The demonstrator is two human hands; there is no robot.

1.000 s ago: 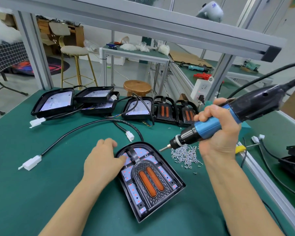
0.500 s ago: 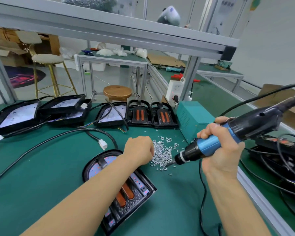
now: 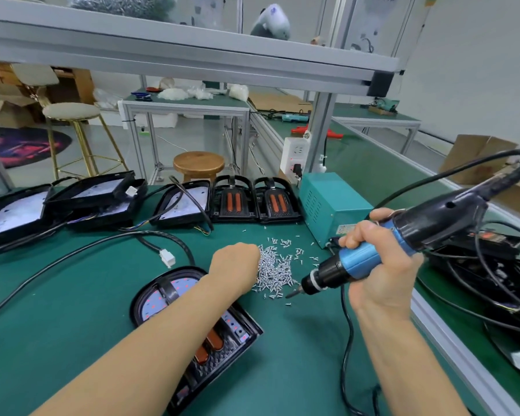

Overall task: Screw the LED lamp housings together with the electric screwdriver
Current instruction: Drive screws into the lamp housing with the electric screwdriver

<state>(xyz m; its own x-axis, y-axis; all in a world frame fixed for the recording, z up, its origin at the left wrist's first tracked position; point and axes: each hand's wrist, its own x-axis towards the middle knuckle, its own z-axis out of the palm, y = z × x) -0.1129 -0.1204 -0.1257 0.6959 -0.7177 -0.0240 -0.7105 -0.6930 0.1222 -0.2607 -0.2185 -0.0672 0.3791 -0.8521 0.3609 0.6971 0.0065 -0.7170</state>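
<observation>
We've 2 housings (image 3: pixel 255 202) closed at counter (image 3: pixel 72 295) back, current housing (image 3: pixel 198 319) unscrewed under our left arm; left hand (image 3: pixel 234 262) curled at screw pile (image 3: pixel 275 270), grip unclear, right hand (image 3: pixel 379 265) grips screwdriver (image 3: pixel 403 238)

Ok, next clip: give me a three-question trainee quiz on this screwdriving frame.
1. True or false: the right hand grips the electric screwdriver.
2. The left hand is at: A) the screw pile B) the teal power box C) the white connector.
3. Which thing does the left forearm cross over?

Key:
1. True.
2. A; whether it pinches a screw cannot be seen.
3. The nearest LED lamp housing.
</observation>
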